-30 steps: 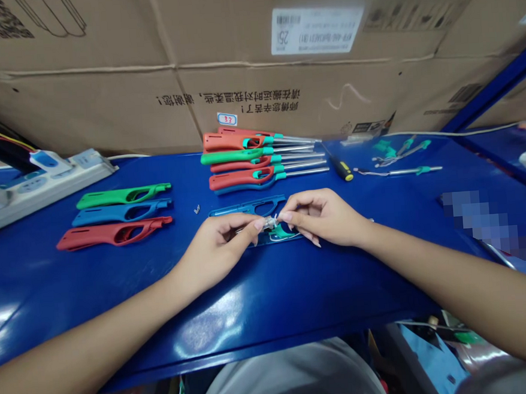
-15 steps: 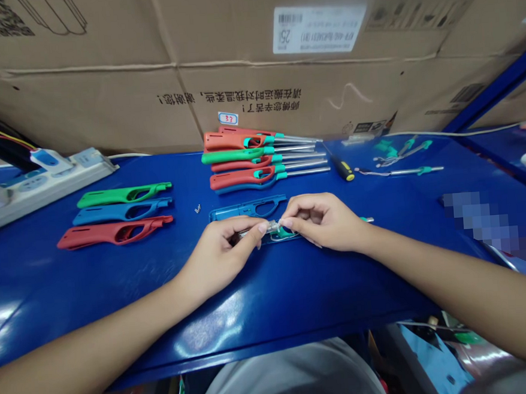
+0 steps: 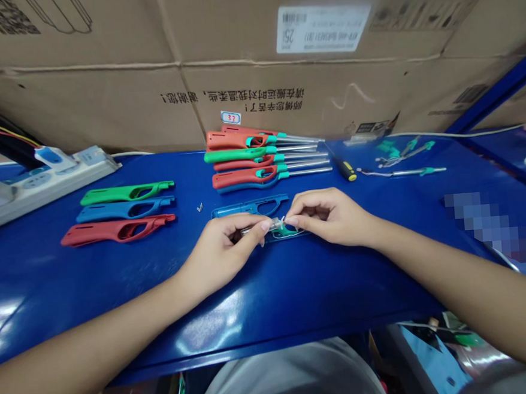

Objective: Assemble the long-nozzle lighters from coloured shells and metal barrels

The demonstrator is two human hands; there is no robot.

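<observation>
My left hand (image 3: 219,251) is closed around a clear lighter fuel tank (image 3: 274,224), its end poking out past the thumb. Just to the right, my right hand (image 3: 339,217) pinches a thin white wire (image 3: 283,219) close to that end. A green lighter trigger (image 3: 287,230) with a looping wire lies under the fingertips, partly covered by them. Behind my hands rests a blue lighter shell (image 3: 249,207); whatever is beneath my palms is hidden.
Several assembled lighters (image 3: 244,178) are piled at the back beside a screwdriver (image 3: 347,170). Green, blue and red shells (image 3: 98,232) lie left, near a power strip (image 3: 41,185). Metal nozzle tubes (image 3: 408,172) lie right. A cardboard box (image 3: 117,111) walls off the back.
The view has shifted slightly. My right fingertips have drawn a little to the right, away from the tank's end, with the wire between them. My left hand keeps its hold.
</observation>
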